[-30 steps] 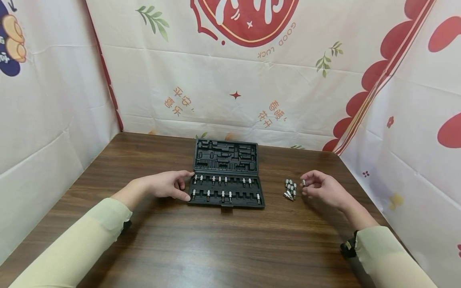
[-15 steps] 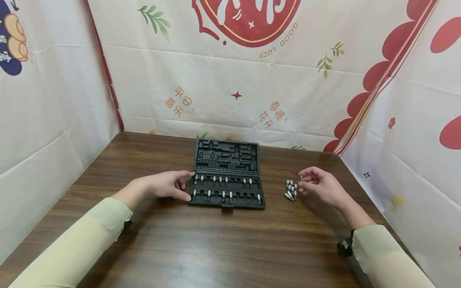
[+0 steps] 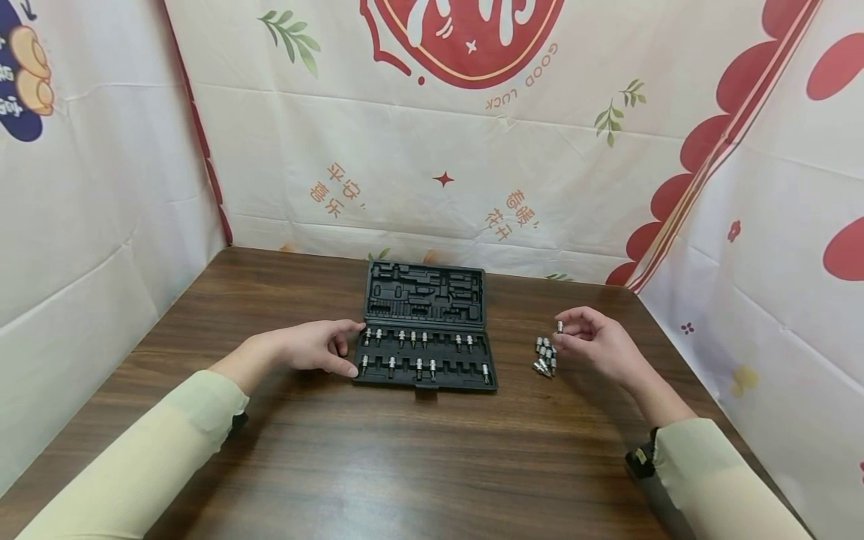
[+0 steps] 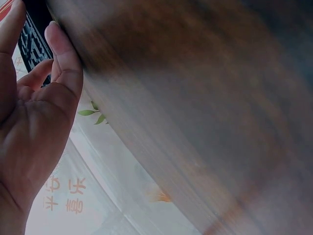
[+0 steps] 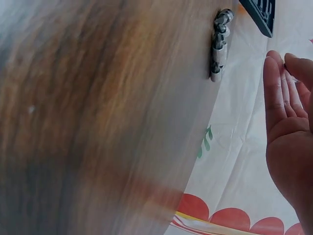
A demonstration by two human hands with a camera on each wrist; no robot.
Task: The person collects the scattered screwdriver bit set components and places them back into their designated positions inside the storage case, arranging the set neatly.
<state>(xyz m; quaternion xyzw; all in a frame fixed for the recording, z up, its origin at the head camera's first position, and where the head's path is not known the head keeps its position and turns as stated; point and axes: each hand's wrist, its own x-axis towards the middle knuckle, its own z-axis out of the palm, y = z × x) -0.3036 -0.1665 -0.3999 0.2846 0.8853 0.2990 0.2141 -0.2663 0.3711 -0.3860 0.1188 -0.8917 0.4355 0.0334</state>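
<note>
A black socket case (image 3: 425, 296) lies opened flat on the table, its lid toward the back. Two rows of silver bit sockets (image 3: 418, 367) stand in its lower half, with bare slots between them. My left hand (image 3: 307, 346) rests at the case's left side, thumb at the front corner and index finger near the hinge. To the right, my right hand (image 3: 601, 346) pinches one small bit socket (image 3: 559, 327) between thumb and fingers, raised beside a small pile of loose bit sockets (image 3: 545, 356). In the right wrist view, the fingers mostly hide the held socket.
The brown wooden table (image 3: 405, 457) reaches back to a printed white cloth (image 3: 398, 127) that also hangs at both sides. The loose pile lies a short way right of the case.
My right hand has risen slightly and moved left toward the case, turning the pinched bit socket upright. My left hand stays at the case's side; the case and pile have not moved.
</note>
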